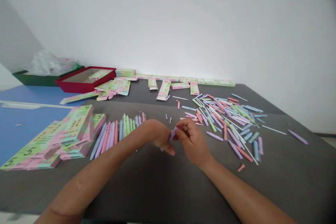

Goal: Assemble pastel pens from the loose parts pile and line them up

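Note:
In the middle of the table my two hands meet at a purple pen (172, 134), much of it hidden by fingers. My left hand (160, 137) is bent at the wrist and closed around it, with the thumb pointing down. From the other side, my right hand (193, 142) pinches the pen's upper end between thumb and fingers. Left of them lies a row of pastel pens (112, 134) side by side, partly behind my left forearm. To the right spreads a loose heap of pastel pen parts (217, 112), with thin white refills (244, 140) among them.
Stacked pink-and-green boxes (76, 126) stand at the left, and flattened cartons (115, 86) lie farther back. A red tray (76, 85) and a green tray (39, 79) with a plastic bag (51, 63) sit at the back left. More boxes (215, 82) line the wall.

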{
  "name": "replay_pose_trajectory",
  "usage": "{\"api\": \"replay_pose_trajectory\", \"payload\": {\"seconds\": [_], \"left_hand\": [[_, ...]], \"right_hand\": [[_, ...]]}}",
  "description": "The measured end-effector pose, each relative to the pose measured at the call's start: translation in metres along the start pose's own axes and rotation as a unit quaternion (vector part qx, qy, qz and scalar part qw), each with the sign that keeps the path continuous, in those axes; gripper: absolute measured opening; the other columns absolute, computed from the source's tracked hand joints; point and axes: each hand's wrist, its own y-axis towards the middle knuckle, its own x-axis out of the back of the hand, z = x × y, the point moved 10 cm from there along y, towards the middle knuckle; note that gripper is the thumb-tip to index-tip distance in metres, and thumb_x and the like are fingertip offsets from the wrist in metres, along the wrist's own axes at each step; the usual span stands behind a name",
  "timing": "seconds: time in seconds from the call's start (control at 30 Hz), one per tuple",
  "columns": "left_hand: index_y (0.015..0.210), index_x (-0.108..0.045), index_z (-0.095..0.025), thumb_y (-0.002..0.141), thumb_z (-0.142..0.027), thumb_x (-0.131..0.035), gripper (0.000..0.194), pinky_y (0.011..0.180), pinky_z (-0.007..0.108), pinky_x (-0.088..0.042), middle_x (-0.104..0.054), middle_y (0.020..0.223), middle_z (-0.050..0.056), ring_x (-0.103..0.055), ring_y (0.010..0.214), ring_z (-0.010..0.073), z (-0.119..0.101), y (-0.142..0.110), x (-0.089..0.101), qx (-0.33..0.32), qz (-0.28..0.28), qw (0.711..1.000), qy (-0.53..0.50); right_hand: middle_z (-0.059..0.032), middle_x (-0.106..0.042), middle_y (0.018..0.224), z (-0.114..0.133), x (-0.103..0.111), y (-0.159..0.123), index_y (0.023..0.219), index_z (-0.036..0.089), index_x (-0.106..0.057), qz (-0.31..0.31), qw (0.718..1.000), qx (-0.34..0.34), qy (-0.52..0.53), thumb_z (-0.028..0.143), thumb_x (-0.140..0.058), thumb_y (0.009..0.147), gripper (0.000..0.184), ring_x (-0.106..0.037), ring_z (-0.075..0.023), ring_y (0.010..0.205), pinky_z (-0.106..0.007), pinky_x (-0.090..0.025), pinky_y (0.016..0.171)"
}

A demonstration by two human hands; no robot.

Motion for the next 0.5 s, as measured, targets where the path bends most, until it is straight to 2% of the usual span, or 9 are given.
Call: {"api": "replay_pose_trajectory", "payload": {"seconds": [0.07,0.13,0.3,0.5], "left_hand": [[0.098,-0.075,-0.02,0.076,-0.059,-0.062,0.047,0.077,0.03,-0.048,-0.075,0.091,0.009,-0.067,0.085,0.0251,-0.003,-0.001,-0.007,0.001,0.046,0.999,0.027],[0.105,-0.073,-0.017,0.08,-0.059,-0.057,0.051,0.078,0.032,-0.048,-0.074,0.097,0.012,-0.067,0.087,0.0261,-0.006,-0.002,-0.01,0.001,0.069,0.997,0.041],[0.111,-0.069,-0.013,0.085,-0.057,-0.052,0.054,0.073,0.031,-0.049,-0.074,0.098,0.013,-0.068,0.082,0.0252,-0.011,0.001,-0.009,-0.017,0.073,0.997,0.025],[0.116,-0.065,-0.013,0.085,-0.058,-0.052,0.057,0.075,0.032,-0.049,-0.074,0.098,0.015,-0.068,0.083,0.0266,-0.01,0.0,-0.009,-0.02,0.073,0.997,0.028]], "right_hand": [[0.0007,-0.057,0.079,0.008,-0.002,-0.003,0.095,0.022,-0.05,0.003,0.999,0.031,-0.044,0.023,-0.054,0.088,0.008,-0.057,-0.013,0.071,-0.027,-0.045,0.066],[0.0005,-0.055,0.08,0.005,0.001,-0.002,0.096,0.022,-0.051,-0.006,0.998,0.033,-0.052,0.022,-0.054,0.087,0.01,-0.056,-0.0131,0.072,-0.027,-0.044,0.066],[0.0036,-0.052,0.071,-0.021,0.007,0.005,0.095,0.022,-0.046,-0.033,0.997,-0.04,0.061,0.028,-0.054,0.087,0.013,-0.053,-0.0121,0.062,-0.025,-0.043,0.057],[0.0057,-0.051,0.066,-0.026,0.013,0.008,0.09,0.022,-0.047,-0.06,0.991,-0.072,0.093,0.029,-0.055,0.085,0.012,-0.051,-0.011,0.058,-0.024,-0.042,0.055]]}}
